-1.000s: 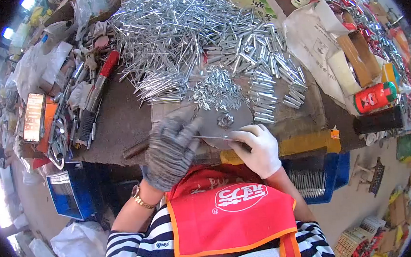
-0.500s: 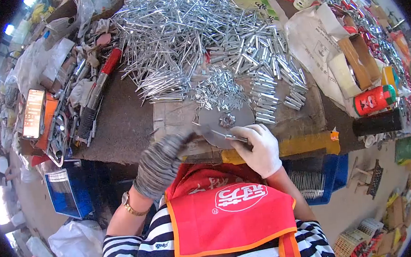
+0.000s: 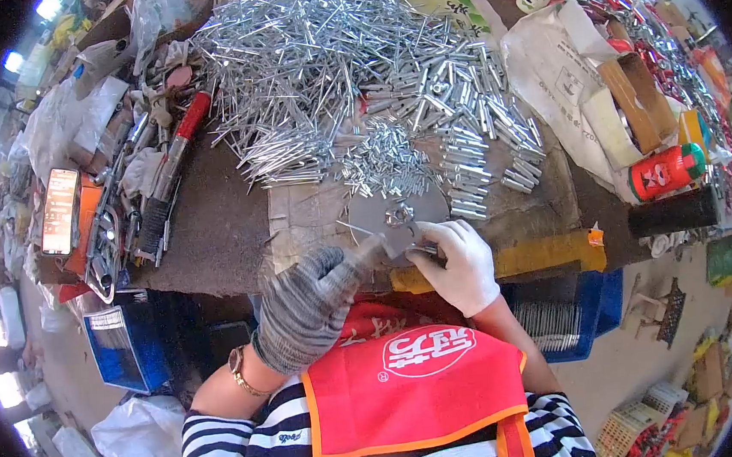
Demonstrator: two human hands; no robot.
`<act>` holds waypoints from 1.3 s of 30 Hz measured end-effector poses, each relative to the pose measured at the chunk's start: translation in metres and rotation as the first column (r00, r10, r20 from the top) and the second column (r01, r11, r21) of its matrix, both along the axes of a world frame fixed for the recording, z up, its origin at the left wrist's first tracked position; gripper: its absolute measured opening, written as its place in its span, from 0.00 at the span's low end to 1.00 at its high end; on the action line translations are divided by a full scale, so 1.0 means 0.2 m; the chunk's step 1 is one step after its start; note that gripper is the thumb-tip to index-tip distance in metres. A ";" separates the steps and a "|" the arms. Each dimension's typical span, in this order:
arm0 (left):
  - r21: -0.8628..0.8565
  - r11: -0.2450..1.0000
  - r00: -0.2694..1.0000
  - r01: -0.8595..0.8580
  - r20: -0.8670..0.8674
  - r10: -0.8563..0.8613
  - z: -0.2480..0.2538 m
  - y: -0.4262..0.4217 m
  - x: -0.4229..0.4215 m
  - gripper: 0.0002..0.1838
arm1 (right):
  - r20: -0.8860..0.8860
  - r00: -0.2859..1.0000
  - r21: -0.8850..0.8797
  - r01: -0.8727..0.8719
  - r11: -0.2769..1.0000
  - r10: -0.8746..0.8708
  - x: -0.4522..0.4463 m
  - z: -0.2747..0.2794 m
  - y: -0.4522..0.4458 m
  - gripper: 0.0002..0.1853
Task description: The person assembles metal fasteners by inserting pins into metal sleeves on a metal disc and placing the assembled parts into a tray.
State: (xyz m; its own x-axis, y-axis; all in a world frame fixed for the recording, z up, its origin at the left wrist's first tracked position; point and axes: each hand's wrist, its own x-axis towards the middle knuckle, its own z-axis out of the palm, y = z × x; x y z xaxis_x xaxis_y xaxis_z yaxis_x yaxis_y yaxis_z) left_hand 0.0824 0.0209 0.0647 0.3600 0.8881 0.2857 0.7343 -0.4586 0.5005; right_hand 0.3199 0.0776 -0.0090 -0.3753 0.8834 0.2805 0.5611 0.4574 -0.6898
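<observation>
Counter [image 3: 212, 245], seen from the head. Person in a red apron [image 3: 414, 405] at the near edge, both hands gloved

Right hand [image 3: 458, 268], white glove: grip clenched, thumb and forefinger pinching a small metal piece [image 3: 423, 249] above the near right edge of a grey disc [image 3: 367, 214]. Most of the piece hidden by the fingers

Left hand [image 3: 310, 308], grey striped glove: near left of the disc, fingers bent toward the right hand, fingertips blurred. Thin metal rod [image 3: 354, 228] slants across the disc just beyond them; cannot tell whether the left grip has it

On the disc, a cluster of small metal parts [image 3: 399, 215]. Just beyond, a heap of short metal pins [image 3: 388, 154]. Far side: a big tangled pile of long rods [image 3: 301, 53]. Right of the pins, thicker metal tubes [image 3: 469, 169], partly lined up

Far left, a red-handled tool [image 3: 194, 115]; at the left edge, a lit phone [image 3: 61, 211]. Right side, a red can with a green lid [image 3: 668, 172], lying tilted
</observation>
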 end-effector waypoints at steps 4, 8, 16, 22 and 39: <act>-0.201 0.979 0.947 -0.025 -0.318 -0.041 -0.04 0.01 0.05 0.32 | 0.033 0.999 -0.011 -0.015 1.000 0.016 0.00 0.00 0.00 0.18; -0.147 0.988 0.965 -0.041 -0.262 0.001 0.01 0.01 0.02 0.31 | 0.047 0.999 0.071 -0.018 0.997 0.015 0.00 -0.01 0.01 0.17; -0.027 0.962 0.942 -0.272 -0.212 0.261 -0.11 -0.03 -0.25 0.24 | 0.111 0.992 0.244 -0.088 0.966 0.063 -0.01 0.02 0.01 0.11; 0.156 0.933 0.905 -0.325 -0.235 0.355 -0.26 0.08 -0.35 0.16 | 0.201 0.978 0.292 -0.107 0.950 0.049 -0.04 0.09 0.04 0.10; 0.154 0.942 0.817 -0.297 -0.469 0.334 -0.36 0.47 -0.31 0.10 | 0.140 0.977 0.224 0.126 0.966 -0.160 -0.02 0.03 -0.01 0.13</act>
